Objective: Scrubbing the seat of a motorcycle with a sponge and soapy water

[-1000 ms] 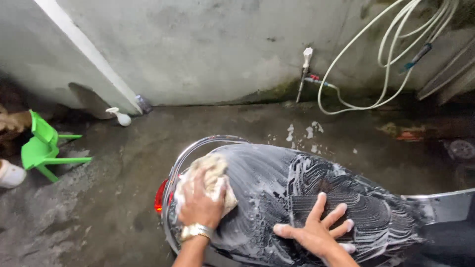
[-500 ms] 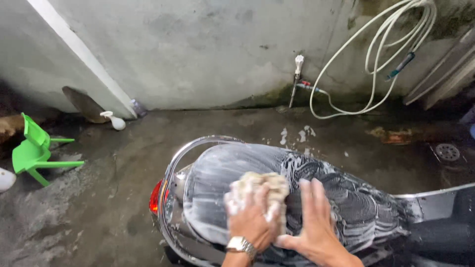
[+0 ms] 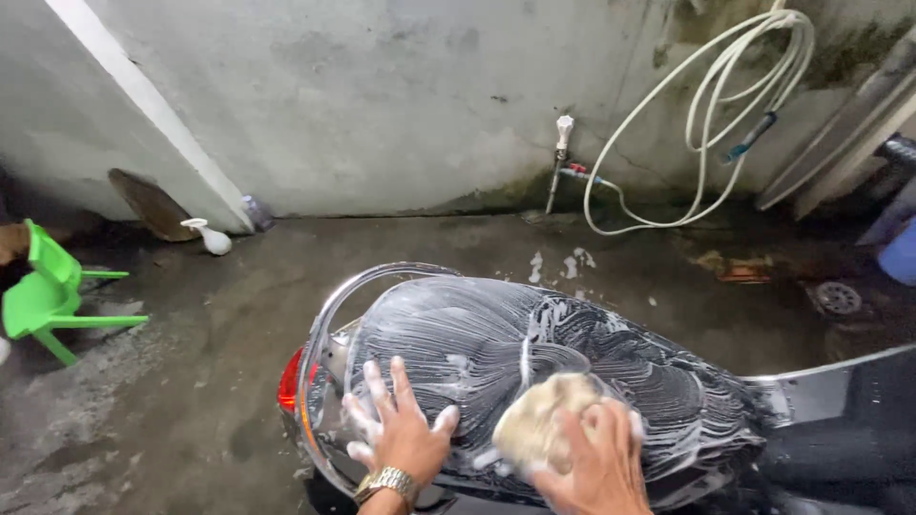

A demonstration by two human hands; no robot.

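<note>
Sponge (image 3: 536, 427) has passed from left hand to right hand (image 3: 593, 467) w/in the last sec.; it now sits mid-seat, nearer the front, so scrubbing has moved fwd from the rear end. Right-hand fingers clamped over sponge, pressing it onto the soapy scooter seat (image 3: 611, 372). Left hand (image 3: 401, 434) lies flat on rear of seat, fingers spread apart, holding nothing, wrist w/ watch (image 3: 385, 482) at bottom edge.

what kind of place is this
Most likely an outdoor wash corner or backyard of a home. A wet concrete floor meets a stained wall with a tap and a coiled hose, there is a floor drain, and a soapy scooter seat is being sponged.
</note>
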